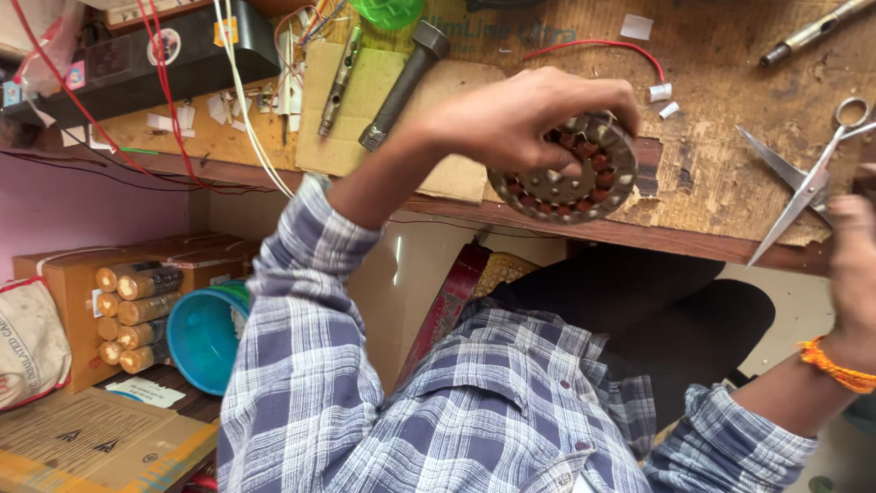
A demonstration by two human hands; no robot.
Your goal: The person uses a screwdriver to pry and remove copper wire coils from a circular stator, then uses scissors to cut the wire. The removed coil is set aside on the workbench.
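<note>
My left hand (520,114) grips a round metal motor stator (584,187) with reddish copper windings, holding it on edge at the front edge of the worn wooden bench (721,173). My fingers curl over its top rim. My right hand (853,251), with an orange thread band at the wrist, holds a pair of steel scissors (803,183) at the far right. The blades are apart and point down to the left, away from the stator.
On the bench lie a dark steel bolt (401,87), a slim metal tool (339,82) on cardboard, a black box (137,59), red and white wires and a metal rod (817,32). Below left are a blue tub (205,333) and a carton of copper-coloured spools (128,310).
</note>
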